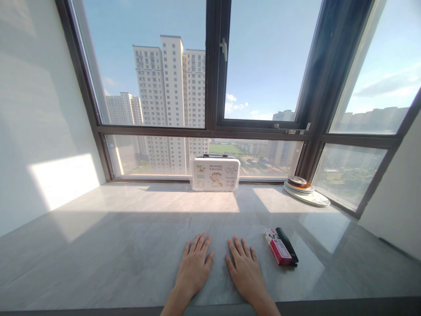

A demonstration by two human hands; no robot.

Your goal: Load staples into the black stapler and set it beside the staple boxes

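My left hand (194, 267) lies flat, palm down, on the grey marble-look sill (98, 263), fingers stretched out and holding nothing. Beside it, my right hand (245, 268) rests the same way, fingers a little apart. To the right of my right hand is a small red and white box (278, 248). A black stapler-like object (287, 245) lies along the box's right side, partly hidden by it. Beyond both hands, against the window, a white case (215, 174) with printed cartoon pictures and a black handle stands upright.
At the back right corner sits a stack of plates (304, 193) with a brown-rimmed round dish (297, 182) on top. Dark window frames (210, 131) bound the sill at the back, and a white wall (49, 131) on the left. The sill's front edge runs below my wrists.
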